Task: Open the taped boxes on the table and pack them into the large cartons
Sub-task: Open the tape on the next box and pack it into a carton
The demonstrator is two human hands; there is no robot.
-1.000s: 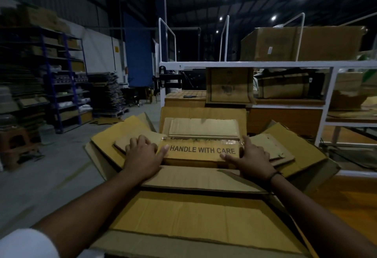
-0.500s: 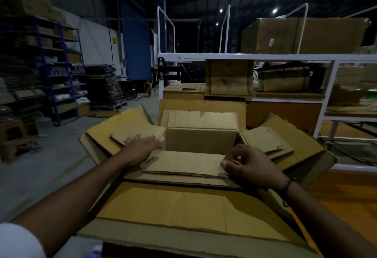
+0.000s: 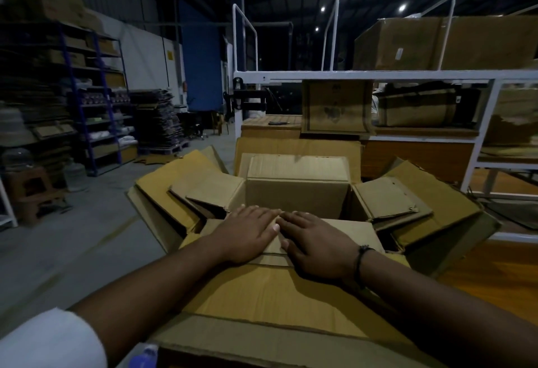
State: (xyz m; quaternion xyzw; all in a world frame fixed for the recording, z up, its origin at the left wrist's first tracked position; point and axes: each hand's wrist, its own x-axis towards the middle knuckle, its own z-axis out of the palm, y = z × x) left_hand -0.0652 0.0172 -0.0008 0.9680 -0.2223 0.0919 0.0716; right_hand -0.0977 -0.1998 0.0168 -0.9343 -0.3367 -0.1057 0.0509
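Dim warehouse, wooden table (image 3: 495,286). Small box (image 3: 297,190) sits open inside the large carton (image 3: 262,303). Left hand (image 3: 247,233) and right hand (image 3: 317,245) lie flat, fingers extended, pressing its near flap (image 3: 349,233), thumbs touching. 4 carton flaps splayed outward. No legible writing.

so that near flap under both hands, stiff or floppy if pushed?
Probably hinges easily: the flap is folded out flat at its crease. Likely stiff across, being corrugated board. Both hands, left and right, lie flat on it.

Small brown box (image 3: 297,193) open, flaps spread, nested upright inside large carton (image 3: 262,303)
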